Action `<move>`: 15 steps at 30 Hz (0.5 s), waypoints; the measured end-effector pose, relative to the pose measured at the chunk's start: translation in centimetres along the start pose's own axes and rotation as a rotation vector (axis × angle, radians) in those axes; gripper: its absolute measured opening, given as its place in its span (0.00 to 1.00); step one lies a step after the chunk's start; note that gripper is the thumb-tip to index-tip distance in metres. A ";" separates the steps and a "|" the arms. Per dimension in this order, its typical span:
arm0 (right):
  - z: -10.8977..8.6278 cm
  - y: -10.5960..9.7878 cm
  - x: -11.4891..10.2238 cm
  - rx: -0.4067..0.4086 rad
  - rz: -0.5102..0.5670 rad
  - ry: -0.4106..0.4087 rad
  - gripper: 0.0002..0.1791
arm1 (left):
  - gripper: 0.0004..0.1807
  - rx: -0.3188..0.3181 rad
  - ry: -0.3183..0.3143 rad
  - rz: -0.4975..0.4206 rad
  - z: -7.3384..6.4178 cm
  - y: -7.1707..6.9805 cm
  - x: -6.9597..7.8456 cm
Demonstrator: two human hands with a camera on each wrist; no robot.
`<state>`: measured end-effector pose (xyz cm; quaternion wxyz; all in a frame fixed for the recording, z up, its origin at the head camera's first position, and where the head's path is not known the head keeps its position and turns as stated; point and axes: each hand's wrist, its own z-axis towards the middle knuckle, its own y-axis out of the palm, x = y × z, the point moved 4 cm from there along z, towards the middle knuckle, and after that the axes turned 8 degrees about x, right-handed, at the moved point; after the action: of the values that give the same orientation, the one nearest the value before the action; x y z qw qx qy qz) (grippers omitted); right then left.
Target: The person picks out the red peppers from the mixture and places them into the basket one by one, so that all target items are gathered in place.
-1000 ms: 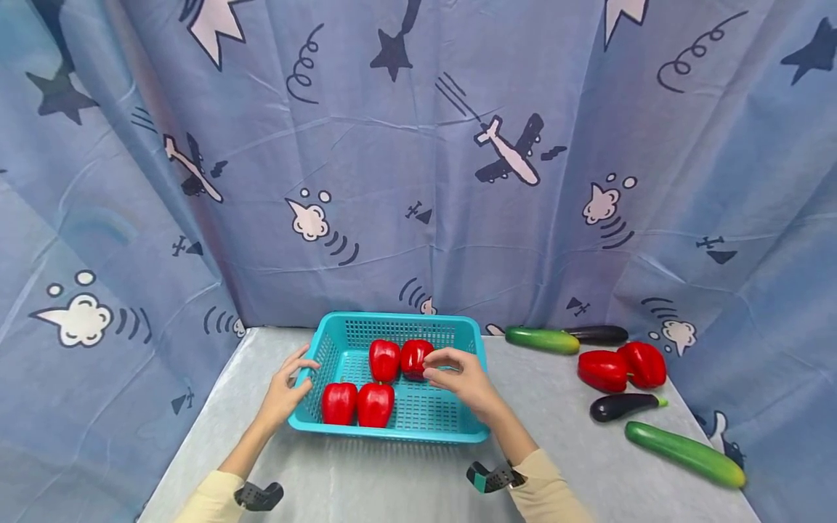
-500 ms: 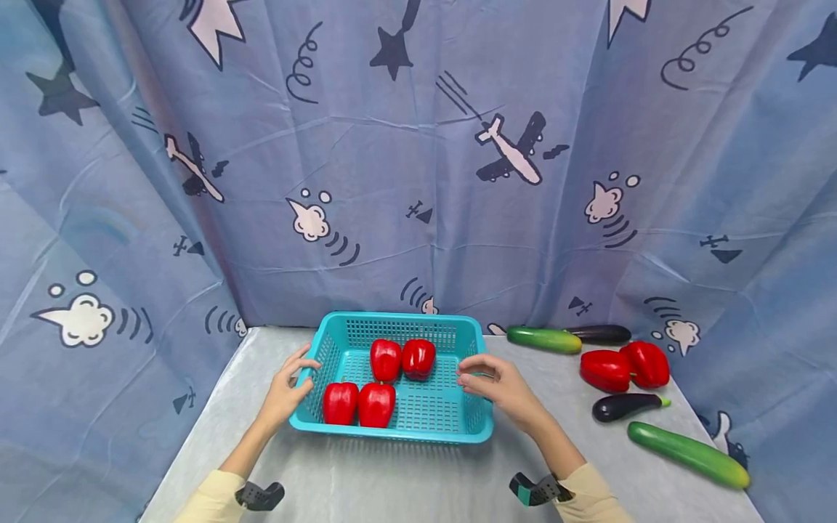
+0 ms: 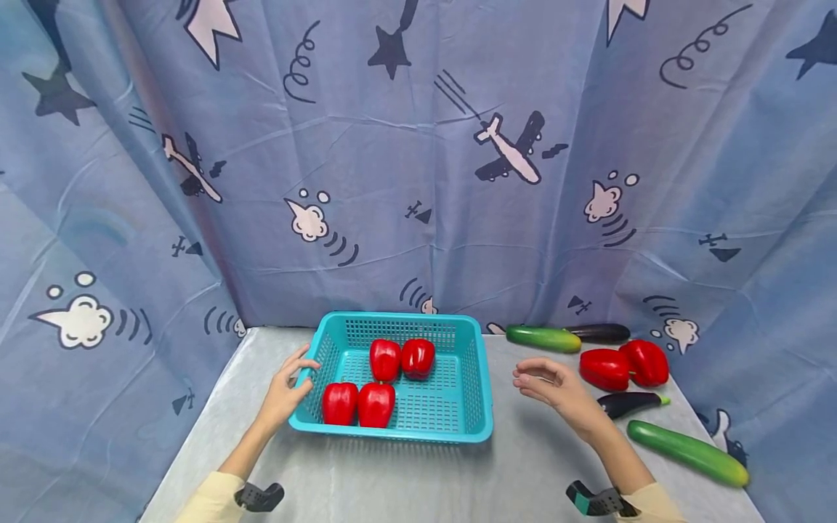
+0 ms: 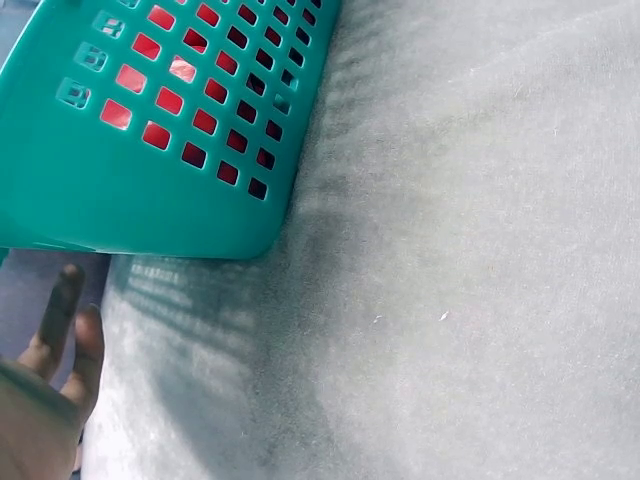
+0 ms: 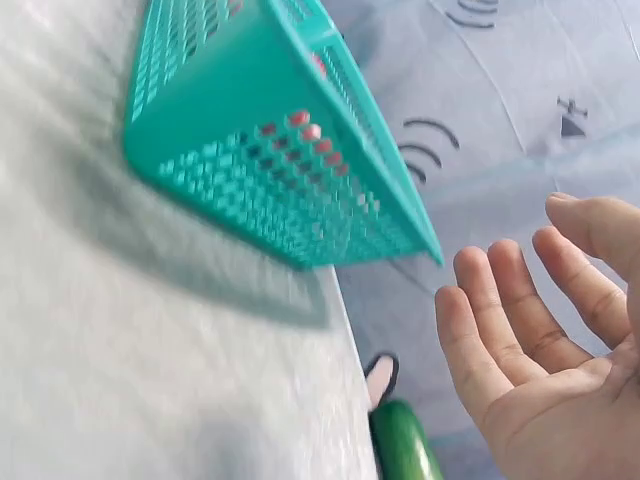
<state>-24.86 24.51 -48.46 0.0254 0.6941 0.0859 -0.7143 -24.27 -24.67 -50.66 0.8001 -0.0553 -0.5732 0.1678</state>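
Blue patterned curtain (image 3: pixel 366 240) fills the back and sides. Pale grey desk (image 3: pixel 405 487) below it. On the desk, left of centre, a turquoise basket (image 3: pixel 425 434) with perforated walls. Two cucumbers on the right side: one (image 3: pixel 543 338) by the curtain, the longer one (image 3: pixel 688 453) slanting near the front right. Left hand (image 3: pixel 288 385) at the basket's left rim, fingers parted and slightly bent; contact with the rim cannot be told. Right hand (image 3: pixel 559 385) in the air between basket and vegetables, fingers loosely bent, thumb apart from them. Two eggplants: one (image 3: pixel 598 333) at the back beside the cucumber, another (image 3: pixel 633 403) partly hidden by the right hand. Red peppers smallest: a touching pair (image 3: pixel 604 370) on the desk at right; four inside the basket, two front left (image 3: pixel 340 404), two at back middle (image 3: pixel 385 361).
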 end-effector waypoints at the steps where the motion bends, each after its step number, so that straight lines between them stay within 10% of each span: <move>1: -0.1 -0.5 0.2 0.005 0.000 0.005 0.21 | 0.15 -0.001 0.001 0.002 0.0 0.0 0.0; 15: -2.8 -7.8 4.0 0.187 -0.028 0.114 0.24 | 0.15 -0.001 -0.004 -0.001 -0.1 0.0 0.1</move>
<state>-23.49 32.98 -51.76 -0.0544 0.7316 0.0302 -0.6789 -24.19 -24.62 -50.61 0.7991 -0.0550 -0.5748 0.1672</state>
